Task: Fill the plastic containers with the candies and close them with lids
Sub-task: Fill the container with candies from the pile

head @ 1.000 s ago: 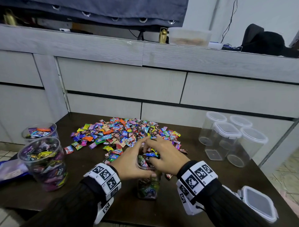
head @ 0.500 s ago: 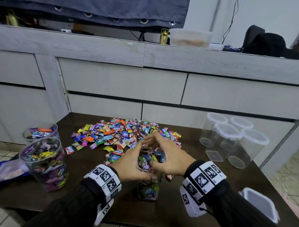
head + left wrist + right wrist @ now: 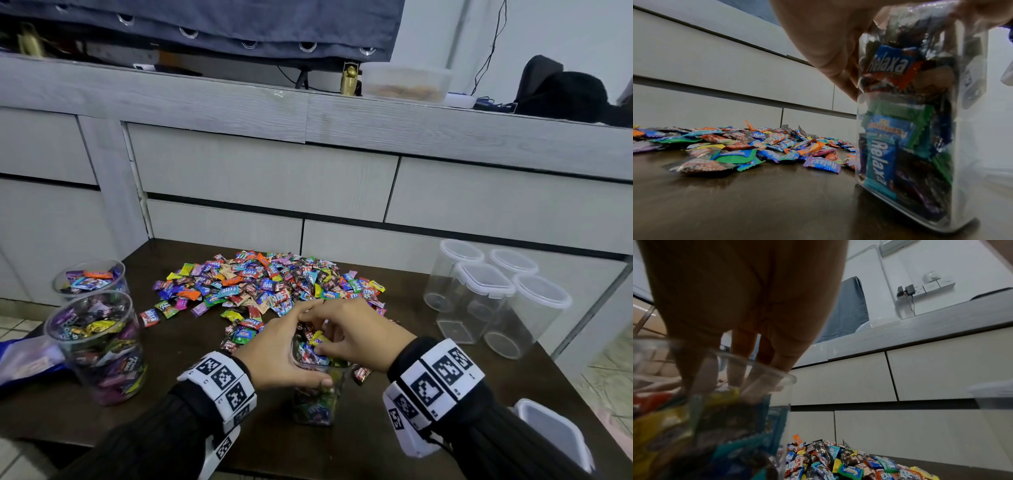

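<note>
**Status: square container packed to the rim; lid stage next**

Nearest me, the loose lid (image 3: 555, 435) lies on the table (image 3: 342, 452) at my right forearm, unused. Between my wrists stands the square container (image 3: 317, 404), upright on the table. My left hand (image 3: 284, 353) grasps its upper wall, thumb curled across the near face. My right hand (image 3: 356, 337) has gone from dropping candies over the opening a second ago to pushing down inside it: in the right wrist view its fingertips (image 3: 758, 384) sit below the rim, on the wrappers. Whether they pinch one, I cannot tell.

I judge this container full, so the next step is fitting the lid.

Beyond the hands, the candy pile (image 3: 270, 284) remains large. At left, two round filled containers (image 3: 96, 346) stand uncovered. At far right, four empty lidded containers (image 3: 493, 298) wait.
</note>
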`<state>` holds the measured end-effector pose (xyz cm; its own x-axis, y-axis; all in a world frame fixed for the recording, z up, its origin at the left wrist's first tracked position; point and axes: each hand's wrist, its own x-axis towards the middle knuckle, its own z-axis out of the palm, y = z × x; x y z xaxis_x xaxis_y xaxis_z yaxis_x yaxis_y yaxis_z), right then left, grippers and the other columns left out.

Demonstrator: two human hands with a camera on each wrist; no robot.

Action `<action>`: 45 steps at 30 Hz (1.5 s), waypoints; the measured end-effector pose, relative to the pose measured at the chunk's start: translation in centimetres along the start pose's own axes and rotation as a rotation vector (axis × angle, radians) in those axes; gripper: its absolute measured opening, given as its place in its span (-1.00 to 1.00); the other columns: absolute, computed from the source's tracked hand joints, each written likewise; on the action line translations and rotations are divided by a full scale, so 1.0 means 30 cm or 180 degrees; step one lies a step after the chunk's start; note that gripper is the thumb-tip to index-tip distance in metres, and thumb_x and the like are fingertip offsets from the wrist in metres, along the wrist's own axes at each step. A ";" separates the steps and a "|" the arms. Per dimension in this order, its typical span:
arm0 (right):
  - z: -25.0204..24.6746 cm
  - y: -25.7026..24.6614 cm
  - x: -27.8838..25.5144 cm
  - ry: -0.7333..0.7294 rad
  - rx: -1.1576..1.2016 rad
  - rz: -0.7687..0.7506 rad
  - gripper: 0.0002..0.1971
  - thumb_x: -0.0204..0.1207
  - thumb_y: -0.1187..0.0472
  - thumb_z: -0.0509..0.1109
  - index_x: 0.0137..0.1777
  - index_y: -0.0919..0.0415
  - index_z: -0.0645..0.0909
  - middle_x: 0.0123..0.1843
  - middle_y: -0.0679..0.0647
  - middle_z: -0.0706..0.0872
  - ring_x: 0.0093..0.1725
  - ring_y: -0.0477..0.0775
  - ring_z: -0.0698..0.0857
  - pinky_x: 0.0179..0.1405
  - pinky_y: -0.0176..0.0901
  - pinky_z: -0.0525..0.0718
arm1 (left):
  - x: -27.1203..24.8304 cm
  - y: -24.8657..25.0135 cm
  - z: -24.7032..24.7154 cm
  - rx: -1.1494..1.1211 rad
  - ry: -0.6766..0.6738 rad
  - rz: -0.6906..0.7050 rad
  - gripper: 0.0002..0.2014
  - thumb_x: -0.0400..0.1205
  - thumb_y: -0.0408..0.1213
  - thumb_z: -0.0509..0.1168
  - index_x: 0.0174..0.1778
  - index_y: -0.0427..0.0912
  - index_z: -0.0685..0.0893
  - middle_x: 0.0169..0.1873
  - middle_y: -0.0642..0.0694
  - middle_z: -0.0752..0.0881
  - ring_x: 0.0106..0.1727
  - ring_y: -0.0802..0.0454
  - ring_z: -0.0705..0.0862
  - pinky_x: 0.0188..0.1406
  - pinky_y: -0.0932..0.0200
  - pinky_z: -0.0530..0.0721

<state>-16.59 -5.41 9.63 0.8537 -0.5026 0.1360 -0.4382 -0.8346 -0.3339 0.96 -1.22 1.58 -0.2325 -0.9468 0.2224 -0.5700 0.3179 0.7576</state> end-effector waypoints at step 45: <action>0.321 0.383 0.237 -0.0783 -0.0214 0.2290 -0.44 0.67 -0.02 0.23 0.61 0.10 0.22 0.59 0.29 0.25 0.56 0.33 0.26 0.52 0.12 0.27 | -0.002 -0.041 -0.005 -0.0481 -0.0083 -0.0129 -0.13 0.19 0.29 0.62 0.37 0.22 0.40 0.28 0.23 0.65 0.35 0.25 0.62 0.41 -0.02 0.58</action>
<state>-12.85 -16.38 -2.23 0.3860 -0.8696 -0.3079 -0.9196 -0.3363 -0.2032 1.79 -1.58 0.73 -0.2332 -0.9565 0.1752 -0.4548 0.2665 0.8498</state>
